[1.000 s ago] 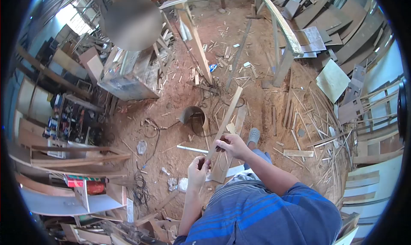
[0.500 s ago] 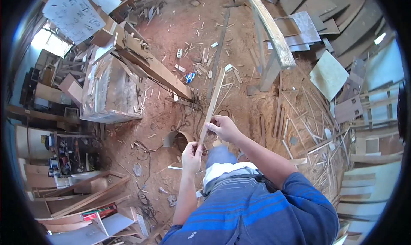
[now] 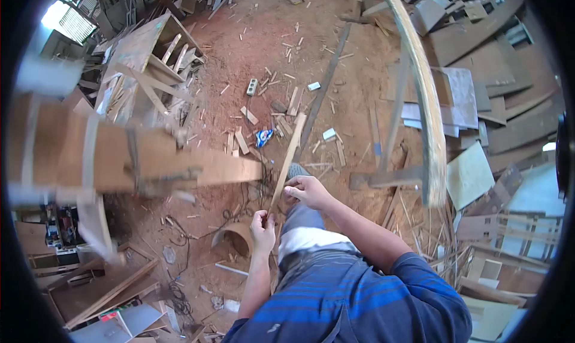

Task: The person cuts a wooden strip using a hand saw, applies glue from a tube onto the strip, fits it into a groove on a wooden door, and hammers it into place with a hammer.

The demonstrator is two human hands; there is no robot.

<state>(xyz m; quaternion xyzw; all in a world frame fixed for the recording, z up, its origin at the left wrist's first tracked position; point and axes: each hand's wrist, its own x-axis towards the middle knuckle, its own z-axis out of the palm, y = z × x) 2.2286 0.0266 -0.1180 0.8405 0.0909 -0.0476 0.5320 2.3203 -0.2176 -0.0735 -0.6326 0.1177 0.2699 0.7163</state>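
A narrow wooden strip [image 3: 291,151] slants up and away in front of my body, its far end over the littered floor. My left hand [image 3: 262,230] is closed around its near end, thumb and fingers pinching it. Farther up the strip, my right hand [image 3: 308,192] is also closed, with its thumb and fingertips at the strip's right edge. Part of my right fingers is hidden. Below the strip are my leg and a grey shoe [image 3: 297,170].
A blurred wooden bench [image 3: 162,163] juts in from the left. To the right stands a long wooden trestle beam [image 3: 424,97]. Wood offcuts, a blue packet [image 3: 263,138], a curved brown piece [image 3: 236,238] and cables lie on the dirt floor. Boards [image 3: 473,175] lean at the right.
My view has shifted forward as I step, and the bench and trestle now appear nearer. Both hands keep the wooden strip, which looks slightly lower in view.
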